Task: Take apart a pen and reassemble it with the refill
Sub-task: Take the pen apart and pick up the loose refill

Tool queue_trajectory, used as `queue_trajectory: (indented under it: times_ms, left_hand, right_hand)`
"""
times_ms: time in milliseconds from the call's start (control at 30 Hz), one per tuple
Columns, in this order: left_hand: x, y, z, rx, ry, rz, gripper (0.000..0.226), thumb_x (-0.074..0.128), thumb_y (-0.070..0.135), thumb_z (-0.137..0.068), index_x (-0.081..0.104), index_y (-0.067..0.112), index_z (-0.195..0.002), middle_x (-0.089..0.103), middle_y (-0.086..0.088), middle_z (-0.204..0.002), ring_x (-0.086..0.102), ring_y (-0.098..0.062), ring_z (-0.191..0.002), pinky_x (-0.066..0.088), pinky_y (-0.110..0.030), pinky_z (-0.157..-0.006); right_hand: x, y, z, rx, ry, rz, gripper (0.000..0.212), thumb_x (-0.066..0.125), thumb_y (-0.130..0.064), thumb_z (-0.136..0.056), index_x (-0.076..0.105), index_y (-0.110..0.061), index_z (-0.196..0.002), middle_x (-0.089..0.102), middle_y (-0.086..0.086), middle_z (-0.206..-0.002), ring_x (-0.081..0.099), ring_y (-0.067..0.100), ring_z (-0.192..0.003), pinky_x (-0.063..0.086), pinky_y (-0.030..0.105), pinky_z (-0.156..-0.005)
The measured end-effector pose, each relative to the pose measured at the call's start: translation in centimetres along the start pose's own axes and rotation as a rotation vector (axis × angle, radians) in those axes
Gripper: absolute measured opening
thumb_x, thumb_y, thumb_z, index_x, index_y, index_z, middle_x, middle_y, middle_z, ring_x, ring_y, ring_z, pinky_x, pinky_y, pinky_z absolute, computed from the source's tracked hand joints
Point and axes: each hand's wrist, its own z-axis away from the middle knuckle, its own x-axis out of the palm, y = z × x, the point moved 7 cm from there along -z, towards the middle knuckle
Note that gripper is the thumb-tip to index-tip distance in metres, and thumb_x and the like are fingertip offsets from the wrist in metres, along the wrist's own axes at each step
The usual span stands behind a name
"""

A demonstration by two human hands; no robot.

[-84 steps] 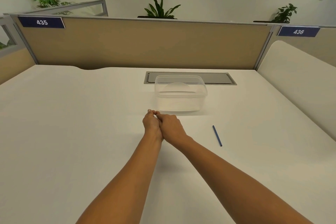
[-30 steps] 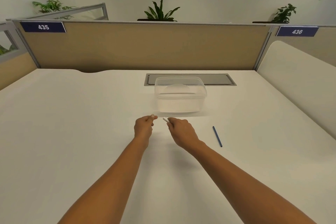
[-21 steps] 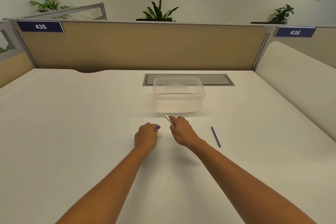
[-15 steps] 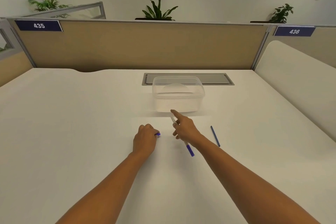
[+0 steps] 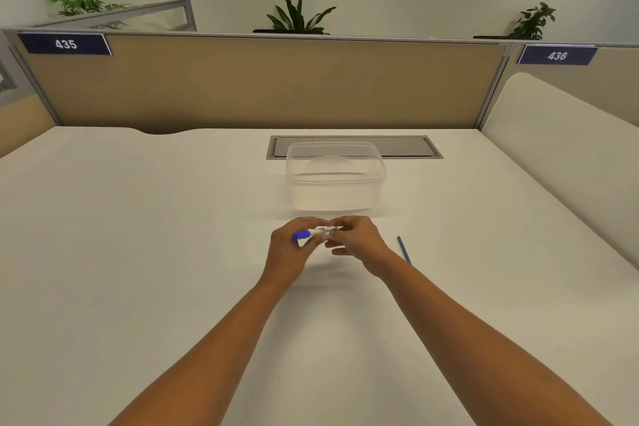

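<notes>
A white pen (image 5: 320,231) with a blue end lies across between my two hands, just above the white table, its blue end pointing left. My left hand (image 5: 290,249) grips the pen near the blue end. My right hand (image 5: 356,239) pinches the white end with its fingertips. A thin blue refill (image 5: 404,250) lies on the table to the right of my right hand, apart from it. The image is blurred at the fingers, so finer pen parts cannot be made out.
A clear plastic container (image 5: 335,176) with a lid stands just beyond my hands. Behind it is a grey cable hatch (image 5: 408,147) in the table (image 5: 138,252). A tan partition (image 5: 262,83) closes the far edge.
My hands were apart, the left one holding a small blue piece and the right one the pen. They have come together and both hold the pen, turned level with its blue end to the left.
</notes>
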Motion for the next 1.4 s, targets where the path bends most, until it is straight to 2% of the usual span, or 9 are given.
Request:
queue_trajectory:
  times_ms: [100, 233, 433, 567, 767, 933, 1033, 1200, 1400]
  left_hand:
    - [-0.8, -0.5, -0.5, -0.135, 0.092, 0.148, 0.012, 0.068, 0.014, -0.078, 0.067, 0.026, -0.078, 0.068, 0.008, -0.079, 0.064, -0.008, -0.075, 0.048, -0.006, -0.062]
    - [-0.9, -0.4, -1.0, -0.159, 0.117, 0.151, 0.021, 0.068, 0.013, -0.078, 0.062, 0.033, -0.076, 0.066, 0.011, -0.075, 0.062, 0.008, -0.069, 0.043, 0.002, -0.056]
    - [-1.0, -1.1, -1.2, -0.149, 0.137, 0.111, 0.033, 0.069, 0.016, -0.077, 0.061, 0.018, -0.109, 0.064, 0.012, -0.085, 0.059, 0.007, -0.082, 0.043, 0.004, -0.063]
    - [-1.1, -2.5, -0.6, -0.203, 0.165, 0.113, 0.029, 0.067, 0.017, -0.080, 0.060, 0.020, -0.108, 0.064, 0.009, -0.089, 0.059, 0.006, -0.081, 0.044, -0.002, -0.063]
    - [-1.3, -3.5, -0.1, -0.240, 0.183, 0.108, 0.025, 0.066, 0.016, -0.081, 0.062, 0.016, -0.105, 0.064, 0.003, -0.090, 0.060, -0.011, -0.085, 0.042, 0.005, -0.052]
    - [-1.2, -3.8, -0.1, -0.243, 0.177, 0.089, 0.024, 0.065, 0.015, -0.081, 0.062, 0.015, -0.105, 0.064, 0.002, -0.091, 0.060, -0.013, -0.087, 0.045, 0.000, -0.058]
    - [-1.0, -3.9, 0.0, -0.254, 0.170, 0.100, 0.024, 0.065, 0.015, -0.081, 0.062, 0.015, -0.105, 0.065, -0.001, -0.093, 0.061, -0.016, -0.091, 0.047, -0.016, -0.073]
    - [-0.9, -4.0, -0.2, -0.271, 0.169, 0.099, 0.026, 0.063, 0.015, -0.082, 0.061, 0.014, -0.108, 0.064, -0.001, -0.096, 0.062, -0.019, -0.093, 0.048, -0.017, -0.070]
    - [-1.0, -4.3, -0.1, -0.284, 0.164, 0.113, 0.024, 0.063, 0.014, -0.083, 0.062, 0.014, -0.107, 0.065, -0.001, -0.096, 0.062, -0.019, -0.093, 0.049, -0.023, -0.077]
  right_hand:
    - [-0.3, -0.7, 0.2, -0.115, 0.067, 0.245, 0.026, 0.064, -0.016, -0.084, 0.066, -0.007, -0.109, 0.061, 0.007, -0.087, 0.055, 0.016, -0.073, 0.046, 0.020, -0.064]
    - [0.0, -1.7, 0.5, -0.293, 0.155, 0.494, 0.026, 0.068, -0.025, -0.081, 0.070, -0.012, -0.103, 0.056, 0.006, -0.092, 0.050, 0.018, -0.084, 0.035, 0.025, -0.071]
    - [0.0, -2.2, 1.7, -0.445, 0.257, 0.451, 0.021, 0.062, -0.018, -0.085, 0.069, -0.003, -0.098, 0.072, 0.017, -0.091, 0.063, 0.028, -0.083, 0.043, 0.024, -0.074]
    - [-0.4, -1.0, 1.5, -0.401, 0.269, 0.446, 0.021, 0.062, -0.017, -0.085, 0.068, -0.003, -0.100, 0.072, 0.016, -0.094, 0.065, 0.027, -0.085, 0.044, 0.021, -0.077]
    - [-0.3, -0.5, 1.4, -0.398, 0.247, 0.457, 0.020, 0.062, -0.015, -0.086, 0.069, -0.002, -0.099, 0.072, 0.017, -0.095, 0.065, 0.030, -0.086, 0.045, 0.026, -0.080]
    - [-0.2, -0.6, 1.4, -0.414, 0.245, 0.435, 0.020, 0.062, -0.015, -0.086, 0.068, -0.002, -0.100, 0.072, 0.017, -0.096, 0.064, 0.030, -0.087, 0.048, 0.030, -0.083]
    - [0.1, 0.1, 0.9, -0.353, 0.190, 0.480, 0.022, 0.061, -0.017, -0.086, 0.068, -0.001, -0.100, 0.072, 0.017, -0.097, 0.065, 0.029, -0.087, 0.046, 0.026, -0.082]
    - [-0.4, -1.0, 1.8, -0.469, 0.298, 0.375, 0.020, 0.061, -0.013, -0.086, 0.068, -0.003, -0.101, 0.072, 0.017, -0.097, 0.065, 0.027, -0.087, 0.045, 0.024, -0.080]
    - [-0.3, 0.3, 1.0, -0.358, 0.226, 0.401, 0.022, 0.059, -0.016, -0.087, 0.067, -0.001, -0.102, 0.072, 0.017, -0.100, 0.065, 0.028, -0.090, 0.043, 0.021, -0.082]
